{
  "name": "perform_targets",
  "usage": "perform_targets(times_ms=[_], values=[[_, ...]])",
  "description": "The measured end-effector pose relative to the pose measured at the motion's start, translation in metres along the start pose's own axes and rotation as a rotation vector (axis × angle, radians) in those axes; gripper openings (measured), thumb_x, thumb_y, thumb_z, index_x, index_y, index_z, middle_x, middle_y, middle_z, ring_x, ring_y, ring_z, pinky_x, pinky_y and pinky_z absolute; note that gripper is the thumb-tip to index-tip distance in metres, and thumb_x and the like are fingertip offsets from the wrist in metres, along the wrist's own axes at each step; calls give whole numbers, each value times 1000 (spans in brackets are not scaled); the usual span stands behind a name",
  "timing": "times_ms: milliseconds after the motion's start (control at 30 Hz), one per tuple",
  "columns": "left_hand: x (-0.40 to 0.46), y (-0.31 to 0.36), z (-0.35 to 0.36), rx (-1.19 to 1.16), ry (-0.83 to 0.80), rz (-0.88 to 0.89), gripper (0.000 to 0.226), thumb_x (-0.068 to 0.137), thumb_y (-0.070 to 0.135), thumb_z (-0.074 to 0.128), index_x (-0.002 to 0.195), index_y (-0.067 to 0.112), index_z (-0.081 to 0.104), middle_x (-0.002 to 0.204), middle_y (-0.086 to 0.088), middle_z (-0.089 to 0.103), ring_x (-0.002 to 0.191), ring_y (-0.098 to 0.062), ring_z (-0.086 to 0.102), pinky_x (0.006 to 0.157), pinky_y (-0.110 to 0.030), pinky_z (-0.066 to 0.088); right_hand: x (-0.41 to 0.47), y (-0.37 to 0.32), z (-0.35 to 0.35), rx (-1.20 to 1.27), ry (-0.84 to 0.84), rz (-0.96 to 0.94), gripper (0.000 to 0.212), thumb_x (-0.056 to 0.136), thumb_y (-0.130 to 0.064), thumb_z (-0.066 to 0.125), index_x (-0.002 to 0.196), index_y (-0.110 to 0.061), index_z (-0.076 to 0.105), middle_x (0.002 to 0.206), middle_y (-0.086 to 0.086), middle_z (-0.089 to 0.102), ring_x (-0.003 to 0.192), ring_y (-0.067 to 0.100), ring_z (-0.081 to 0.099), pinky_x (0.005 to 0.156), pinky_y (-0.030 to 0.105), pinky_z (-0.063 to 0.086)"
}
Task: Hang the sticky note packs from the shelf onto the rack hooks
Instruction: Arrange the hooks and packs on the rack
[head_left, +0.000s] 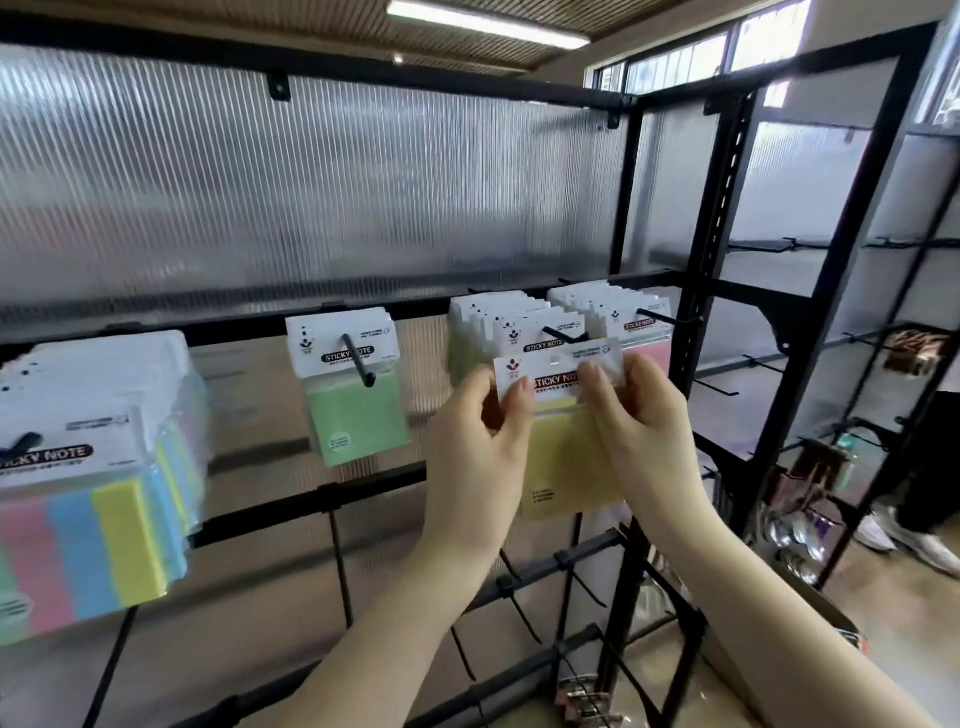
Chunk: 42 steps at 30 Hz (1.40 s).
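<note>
Both hands up at the rack, pinching one yellow sticky note pack (563, 447) by its white header card: left hand (475, 457) on the left corner, right hand (636, 415) on the right. Pack sits just in front of the hook (563, 335) loaded with yellow-green packs (493, 332). Pink packs (631, 325) on the right, green pack (353, 384) and multicolour stack (93, 483) on the left

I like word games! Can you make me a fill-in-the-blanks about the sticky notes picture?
1. Both hands hold a ____ sticky note pack by its header card.
2. The lone pack on the middle hook is ____.
3. The words printed on the header cards are STICKY ____.
4. The striped packs hang at the far ____.

Missing words: yellow; green; NOTE; left
</note>
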<state>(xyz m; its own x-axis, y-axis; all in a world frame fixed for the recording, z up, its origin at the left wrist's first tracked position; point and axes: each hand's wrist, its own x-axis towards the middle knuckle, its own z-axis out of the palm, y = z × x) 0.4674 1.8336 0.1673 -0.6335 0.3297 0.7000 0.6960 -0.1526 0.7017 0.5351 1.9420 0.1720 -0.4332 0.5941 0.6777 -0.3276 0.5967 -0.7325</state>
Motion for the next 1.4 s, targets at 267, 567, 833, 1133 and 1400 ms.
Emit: perform_targets(times_ms=[267, 567, 833, 1133, 1400], values=[[29, -3, 18, -25, -74, -1, 37, 95, 28, 54, 73, 0, 46, 64, -19, 47, 56, -21, 40, 54, -39, 35, 25, 13, -2, 62, 98, -14, 39, 93, -15, 60, 64, -19, 34, 52, -16, 41, 50, -1, 34, 50, 13, 29], [33, -10, 40, 127, 2, -54, 39, 94, 30, 55, 63, 15, 36, 55, 6, 34, 50, -8, 30, 48, -22, 26, 47, 38, -9, 48, 4, -58, 38, 93, -16, 60, 64, -18, 38, 55, -15, 43, 51, -2, 36, 51, 11, 30], [28, -17, 56, 206, 176, -33, 25, 94, 20, 56, 72, 9, 49, 58, 6, 41, 53, -9, 38, 51, -20, 31, 61, 55, -11, 112, -174, -59, 28, 94, -19, 60, 70, -23, 46, 59, -21, 51, 56, -5, 44, 55, 10, 34], [19, -43, 63, 356, 372, -136, 17, 88, 16, 65, 98, 11, 51, 91, -5, 58, 78, -16, 56, 75, -36, 50, 55, 88, 0, 87, -230, 48, 26, 87, -18, 67, 99, -22, 44, 90, -1, 50, 79, 11, 49, 71, 13, 39], [31, -62, 66, 408, 453, -213, 18, 90, 27, 64, 93, 19, 48, 81, 11, 56, 75, -11, 56, 76, -35, 50, 62, 98, 15, 107, -261, 74, 24, 90, -20, 64, 102, -17, 44, 89, -1, 49, 81, 14, 50, 73, 20, 42]])
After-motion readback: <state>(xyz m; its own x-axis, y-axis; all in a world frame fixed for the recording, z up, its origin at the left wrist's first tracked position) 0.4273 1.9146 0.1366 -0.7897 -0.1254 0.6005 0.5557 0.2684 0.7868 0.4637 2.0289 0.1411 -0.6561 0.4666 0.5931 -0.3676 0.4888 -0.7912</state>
